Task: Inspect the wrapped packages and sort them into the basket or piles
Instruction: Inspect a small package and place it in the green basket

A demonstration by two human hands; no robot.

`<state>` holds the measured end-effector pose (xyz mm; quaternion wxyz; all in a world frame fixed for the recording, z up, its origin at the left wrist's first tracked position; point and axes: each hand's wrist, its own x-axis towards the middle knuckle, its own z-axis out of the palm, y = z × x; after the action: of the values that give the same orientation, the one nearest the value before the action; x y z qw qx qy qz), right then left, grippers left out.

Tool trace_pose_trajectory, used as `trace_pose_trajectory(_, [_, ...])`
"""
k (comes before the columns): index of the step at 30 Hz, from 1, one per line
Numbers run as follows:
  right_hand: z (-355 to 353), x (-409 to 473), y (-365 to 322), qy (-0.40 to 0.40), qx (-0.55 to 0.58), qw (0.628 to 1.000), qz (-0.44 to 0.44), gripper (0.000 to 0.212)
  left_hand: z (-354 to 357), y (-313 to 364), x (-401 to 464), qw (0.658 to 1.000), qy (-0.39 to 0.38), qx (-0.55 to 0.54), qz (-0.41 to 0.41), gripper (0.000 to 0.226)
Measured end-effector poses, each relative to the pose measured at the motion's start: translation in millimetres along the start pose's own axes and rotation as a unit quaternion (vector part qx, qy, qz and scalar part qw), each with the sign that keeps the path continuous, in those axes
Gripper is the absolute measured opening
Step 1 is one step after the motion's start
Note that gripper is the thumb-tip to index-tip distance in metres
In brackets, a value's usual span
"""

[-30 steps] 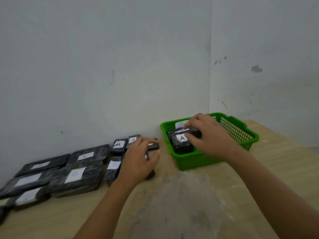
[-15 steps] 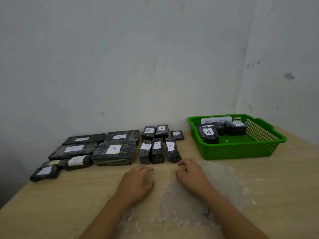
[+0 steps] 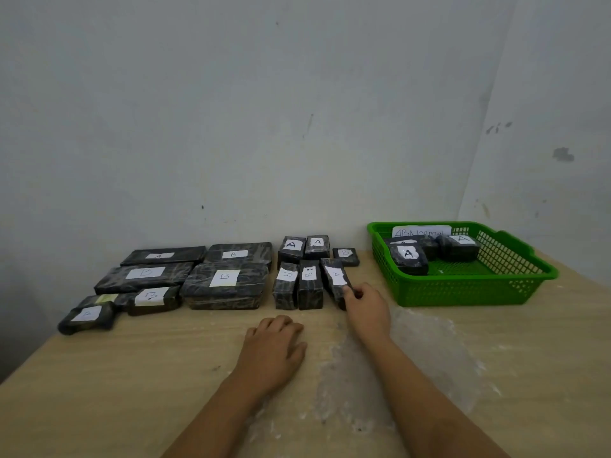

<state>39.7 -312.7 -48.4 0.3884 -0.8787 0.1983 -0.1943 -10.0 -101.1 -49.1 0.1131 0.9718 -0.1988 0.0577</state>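
— How many packages do you count on the desk [image 3: 132,375]?

— From my feed, thirteen outside the basket. On the left there are seven: four big flat ones, among them the large B package [image 3: 224,285], plus three small ones at the near left corner, one of which is half hidden. Toward the middle I count six small ones: two marked A at the back [image 3: 303,248], a little flat one [image 3: 346,256] beside them, and three narrow ones in a row in front. All are wrapped in black with a white paper label.

— And the green basket [image 3: 463,292]?

— It sits at the right of the desk, near the wall corner. I see three packages in it: one with a large A at the front left [image 3: 408,258], one behind it with most of its label hidden, one marked A at the right [image 3: 458,247]. A white paper tag [image 3: 421,231] leans on the far wall of the basket.

— What are the hands doing?

— The right hand [image 3: 367,307] reaches to the rightmost narrow package [image 3: 335,279]; its grip is curled on that package's near end, thumb on the top face by the label. The left hand [image 3: 272,350] lies palm down on the desk, fingers relaxed, its grip holding nothing. A crinkled clear plastic sheet [image 3: 413,358] lies under the right forearm.
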Motion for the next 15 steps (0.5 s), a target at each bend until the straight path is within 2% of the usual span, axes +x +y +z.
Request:
trace_pose_trajectory(6, [-29.2, -13.2, -0.5, 0.005, 0.077, 0.996, 0.044, 0.009, -2.0, 1.3, -1.3, 1.0, -0.011, 0.004, -0.002, 0.048])
trace_pose_trajectory(10, [-57.3, -29.0, 9.2, 0.008, 0.137, 0.99, 0.03, 0.008, -9.0, 4.7, -3.0, 1.0, -0.017, -0.007, -0.008, 0.047])
trace_pose_trajectory(13, [-73.0, -43.8, 17.3, -0.011, 0.174, 0.985, -0.003, 0.009, -14.8, 7.9, -7.9, 0.998, -0.003, -0.058, -0.015, 0.045])
trace_pose_trajectory(15, [-79.1, -49.2, 19.6, -0.055, 0.213, 0.975, -0.019, 0.012, -18.8, 11.4, -11.5, 0.99, 0.025, -0.136, -0.019, 0.045])
